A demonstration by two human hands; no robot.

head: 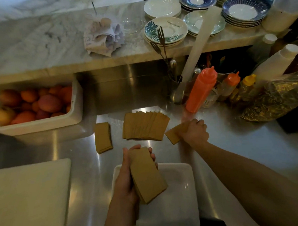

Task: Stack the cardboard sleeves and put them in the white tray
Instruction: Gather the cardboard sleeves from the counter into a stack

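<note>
My left hand (126, 178) grips a stack of brown cardboard sleeves (147, 175), held tilted above the white tray (186, 208) at the counter's near edge. My right hand (193, 131) reaches forward and pinches a few sleeves (172, 136) lying on the steel counter. A fanned row of several sleeves (145, 126) lies just left of that hand. A small separate stack of sleeves (102, 137) lies further left. The tray holds nothing besides the shadow of the held stack.
A white bin of oranges and mangoes (77, 116) stands at the left. A white cutting board (27, 202) lies near left. An orange squeeze bottle (201, 91), other bottles and a plastic bag (277, 99) crowd the right. Plates (164, 29) sit on the marble shelf behind.
</note>
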